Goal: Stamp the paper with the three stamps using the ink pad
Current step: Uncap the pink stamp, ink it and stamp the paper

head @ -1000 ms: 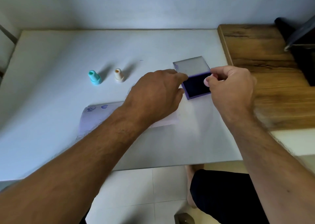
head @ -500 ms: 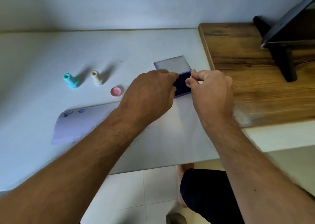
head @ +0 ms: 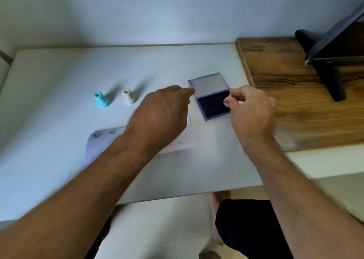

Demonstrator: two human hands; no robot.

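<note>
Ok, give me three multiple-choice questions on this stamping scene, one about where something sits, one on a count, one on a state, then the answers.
1. Where does the teal stamp stand relative to the cream stamp?
A. to its left
B. to its right
C. on top of it

2. How many ink marks show on the paper?
A. none
B. two
C. five

3. The ink pad is:
A. shut
B. open
C. upside down

Answers: 1 A, teal stands further left on the white table. 2 B, a ring and a blob near the paper's left corner. 3 B, lid folded back, dark pad exposed.
</note>
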